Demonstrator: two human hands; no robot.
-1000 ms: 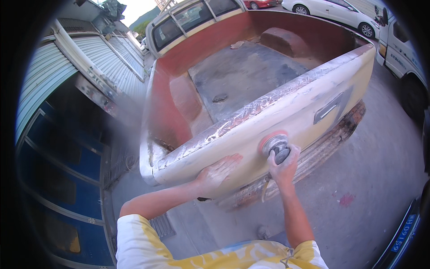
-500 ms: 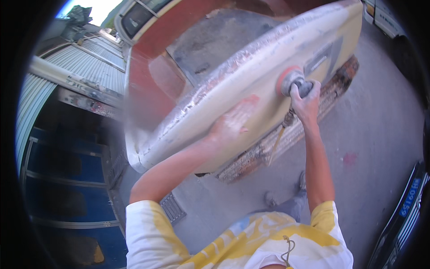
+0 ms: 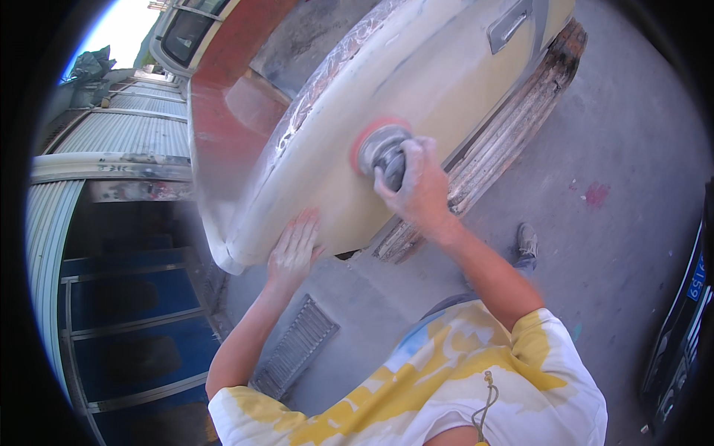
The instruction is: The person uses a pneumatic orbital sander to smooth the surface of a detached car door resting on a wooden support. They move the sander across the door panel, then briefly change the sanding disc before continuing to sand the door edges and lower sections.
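My right hand [image 3: 424, 182] is closed round the dark body of a round orbital sander [image 3: 381, 149]. The sander's pinkish-red pad lies against a cream vehicle body panel [image 3: 446, 89] with a recessed handle [image 3: 509, 28] at its upper right. Lower on the same panel, near its left end, my left hand [image 3: 296, 249] rests flat with fingers stretched out and holds nothing. Pale dust coats both hands. Crinkled clear film [image 3: 305, 111] runs along the panel's upper edge. The sander's hose is hidden by my right hand and arm.
A worn, beam-like piece [image 3: 513, 134] runs below the panel. Behind it lies the vehicle's red-brown inner side [image 3: 238, 59]. A floor grate [image 3: 297, 346] sits near my left arm. Blue framed panels [image 3: 141, 338] stand at left, and a dark car front [image 3: 680, 327] is at right.
The sander and my right hand have moved left and slightly down, away from the handle. My left hand has slid left and down along the panel. The view has shifted too.
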